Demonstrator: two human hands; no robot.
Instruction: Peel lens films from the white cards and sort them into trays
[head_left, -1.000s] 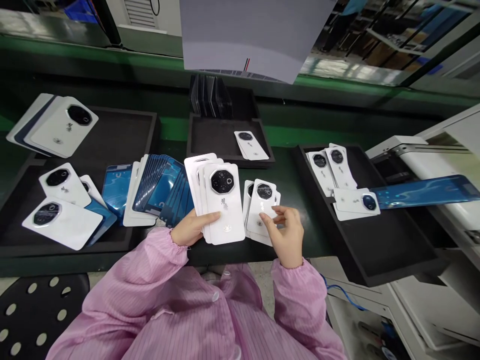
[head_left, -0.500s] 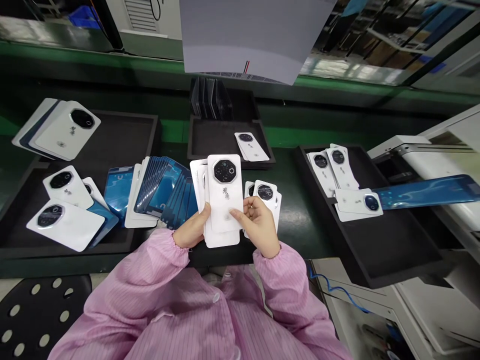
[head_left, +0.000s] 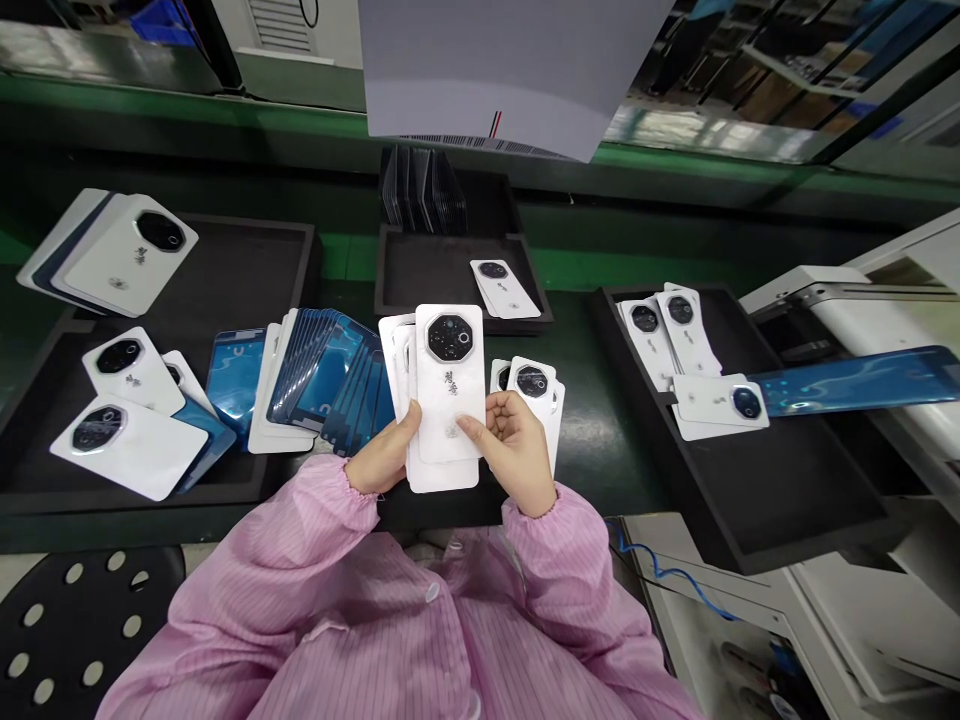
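Note:
Several white phone back covers (head_left: pixel 444 478) are fanned together in front of me, gripped along their left side by my left hand (head_left: pixel 384 452). On top lies one white phone back cover (head_left: pixel 451 425) with a dark octagonal camera area and dark lettering. My right hand (head_left: pixel 519 450) is closed on the right edge of that top cover, its thumb lying on the front face. Behind the right hand, more white covers (head_left: pixel 541 400) rest on the bench. Left of my left hand, a row of blue film-faced covers (head_left: pixel 330 370) leans in a fan.
A dark tray (head_left: pixel 247 260) with white and blue covers stands at left. Another dark tray (head_left: pixel 442 270) at the back holds upright dark sheets and white covers. The right tray (head_left: pixel 780 490) has white covers and a long blue film piece. A paper sheet (head_left: pixel 495 70) hangs ahead.
The camera view has shifted slightly. Both hands keep the same hold on the covers, with hardly any movement.

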